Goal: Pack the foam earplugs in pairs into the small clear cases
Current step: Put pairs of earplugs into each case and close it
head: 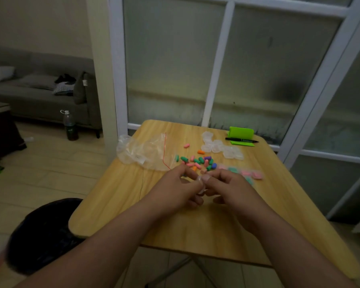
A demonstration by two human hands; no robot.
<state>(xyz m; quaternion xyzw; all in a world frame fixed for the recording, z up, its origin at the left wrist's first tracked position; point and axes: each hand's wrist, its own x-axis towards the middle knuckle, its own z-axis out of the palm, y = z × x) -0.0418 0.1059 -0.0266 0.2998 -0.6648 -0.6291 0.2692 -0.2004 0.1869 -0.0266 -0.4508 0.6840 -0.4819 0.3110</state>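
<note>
Directly behind the clear case (201, 191), loose earplugs (200, 162); plastic bag (141, 152) leftward

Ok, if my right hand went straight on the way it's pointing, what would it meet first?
The right hand would probably meet the left hand first, just across the small clear plastic case both hands pinch.

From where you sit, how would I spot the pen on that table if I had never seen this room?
Start at the wooden table and look to its far right corner, where a bright green stand sits. The pen lies flat just in front of that stand. It is the only long, thin, black thing there, unlike the small clear cases heaped to its left.
</note>
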